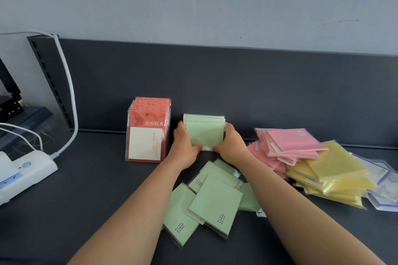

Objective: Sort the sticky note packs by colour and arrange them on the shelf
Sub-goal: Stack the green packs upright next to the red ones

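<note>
- Step in hand: building the green row. My left hand [185, 146] and right hand [231, 143] clasp the standing green packs [204, 133] from either side, thumbs curled onto the lower front face. The row stands on the shelf [86, 200] near the back panel, just right of the upright red packs [148, 133].
- Not yet added: the loose green packs [215, 200] lie flat and overlapping between my forearms, nearer to me.
- Pink packs [288, 146] and yellow packs [329, 172] lie in slumped heaps to the right, touching each other. Pale packs [383, 189] lie beyond them.
- Next move, my judgement: release the row without tipping it forward, then stand a loose green pack against its front. The wrappers look slippery, so the row may slide.
- Hidden: my fingers behind the row, how many packs stand in it, and whether the rearmost touches the back panel.
- Cut off: the pale packs at the right edge, colour uncertain, and the power strip [21, 176] at the left.
</note>
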The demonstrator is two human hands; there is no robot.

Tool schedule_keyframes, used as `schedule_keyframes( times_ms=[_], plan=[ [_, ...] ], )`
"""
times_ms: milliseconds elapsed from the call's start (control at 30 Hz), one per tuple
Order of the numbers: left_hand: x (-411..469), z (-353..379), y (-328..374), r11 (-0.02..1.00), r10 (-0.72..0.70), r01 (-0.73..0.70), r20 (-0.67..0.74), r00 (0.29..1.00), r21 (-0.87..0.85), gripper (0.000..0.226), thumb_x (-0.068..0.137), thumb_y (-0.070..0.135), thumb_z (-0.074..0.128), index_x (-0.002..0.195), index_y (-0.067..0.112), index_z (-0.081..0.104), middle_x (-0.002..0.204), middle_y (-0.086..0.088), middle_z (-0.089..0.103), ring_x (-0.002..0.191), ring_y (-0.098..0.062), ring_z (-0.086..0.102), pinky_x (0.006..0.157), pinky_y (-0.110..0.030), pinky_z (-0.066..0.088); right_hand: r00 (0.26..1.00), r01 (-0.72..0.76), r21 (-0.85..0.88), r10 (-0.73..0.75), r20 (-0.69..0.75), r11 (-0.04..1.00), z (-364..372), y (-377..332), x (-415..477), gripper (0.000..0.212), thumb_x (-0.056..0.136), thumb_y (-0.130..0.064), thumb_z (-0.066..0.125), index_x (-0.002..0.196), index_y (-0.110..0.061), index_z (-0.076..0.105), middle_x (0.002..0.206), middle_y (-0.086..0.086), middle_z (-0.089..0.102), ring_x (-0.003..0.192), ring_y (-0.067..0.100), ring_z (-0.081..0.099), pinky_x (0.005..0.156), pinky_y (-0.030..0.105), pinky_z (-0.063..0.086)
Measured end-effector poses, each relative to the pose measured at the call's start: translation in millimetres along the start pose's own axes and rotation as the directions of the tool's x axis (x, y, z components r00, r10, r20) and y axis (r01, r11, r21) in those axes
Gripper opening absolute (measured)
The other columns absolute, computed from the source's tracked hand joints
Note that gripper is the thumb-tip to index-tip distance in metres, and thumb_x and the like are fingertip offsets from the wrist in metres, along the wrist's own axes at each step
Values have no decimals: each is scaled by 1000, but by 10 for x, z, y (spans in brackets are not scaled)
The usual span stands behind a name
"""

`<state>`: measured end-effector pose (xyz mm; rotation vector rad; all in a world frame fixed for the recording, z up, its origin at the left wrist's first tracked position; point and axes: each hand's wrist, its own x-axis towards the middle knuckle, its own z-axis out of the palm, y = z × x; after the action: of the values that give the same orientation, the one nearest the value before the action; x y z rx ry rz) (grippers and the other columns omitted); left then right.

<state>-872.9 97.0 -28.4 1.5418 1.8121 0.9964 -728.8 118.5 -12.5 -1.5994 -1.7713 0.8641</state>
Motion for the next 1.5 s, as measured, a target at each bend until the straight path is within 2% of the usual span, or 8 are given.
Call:
schedule_keyframes(
  times_ms=[233, 400, 733, 867, 1067, 1200, 1267, 1500],
  plan=[
    [11, -5, -21, 1000, 13, -12, -53, 999, 26, 77, 87, 6, 64, 149, 11, 18, 140, -10, 37, 125, -26, 46, 105, -35, 39, 999, -6, -14, 6, -33, 1000, 27, -35, 39, 44, 81, -1, 60, 121, -8, 42, 116, 8, 54, 96, 21, 51, 76, 29, 43],
    [-4, -20, -3, 1000, -15, 15, -39, 999, -1, 92, 91, 14, 64, 154, 12, -3, 159, -8, 14, 145, -24, 22, 115, -35, 20, 999, -11, -7, 11, -30, 1000, 1, 16, 10, 54, 78, -7, 69, 124, -11, 41, 120, 7, 53, 102, 21, 54, 77, 28, 44],
    [-62, -11, 100, 999, -2, 0, -54, 999, -32, 93, 93, 31, 63, 154, 10, -4, 160, -9, 8, 148, -23, 12, 120, -39, 18, 997, 56, -16, -57, -45, 998, -95, -73, -155, 86, 90, -22, 66, 152, -13, 8, 156, 5, 20, 137, 21, 33, 100, 23, 31],
    [-145, -62, 215, 1000, 10, -10, -54, 999, -4, 89, 96, 34, 57, 154, 11, -6, 162, -4, 0, 149, -21, 8, 118, -37, 16, 994, 98, -38, -99, -39, 995, -197, -172, -269, 80, 92, -26, 62, 151, -11, 11, 156, 4, 19, 136, 20, 34, 93, 19, 26],
    [-476, -291, 346, 973, 146, -138, -26, 989, 186, 63, 87, 42, 65, 138, 15, 41, 140, -6, 39, 127, -24, 43, 106, -40, 39, 975, 218, -45, -215, 50, 975, -557, -193, -645, 46, 92, -16, 61, 134, -4, 44, 128, -2, 56, 125, 22, 50, 96, 24, 41],
    [-866, -267, 314, 933, -59, -24, 218, 974, 360, 98, 68, 65, 72, 144, 18, 35, 138, 0, 45, 127, -22, 44, 104, -41, 42, 960, 209, -150, -173, 220, 966, -722, 70, -904, 36, 89, -18, 64, 123, -9, 55, 112, -6, 57, 112, 10, 55, 100, 25, 41],
    [-981, -208, 288, 908, -120, 5, 249, 961, 418, 88, 65, 65, 75, 133, 19, 44, 128, 1, 50, 118, -21, 51, 96, -41, 47, 957, 204, -259, -137, 256, 944, -729, 198, -1019, 40, 87, -24, 65, 125, -16, 56, 112, -8, 56, 103, 7, 52, 99, 29, 43],
    [-1161, -256, 175, 999, -20, 12, 176, 984, 42, 50, 72, 26, 84, 110, 23, 53, 105, 9, 59, 91, -4, 59, 76, -24, 51, 965, 186, -263, -126, 232, 947, -638, 372, -1322, 44, 86, -19, 64, 129, -21, 57, 120, -9, 58, 104, 7, 55, 88, 17, 40]
  ],
)
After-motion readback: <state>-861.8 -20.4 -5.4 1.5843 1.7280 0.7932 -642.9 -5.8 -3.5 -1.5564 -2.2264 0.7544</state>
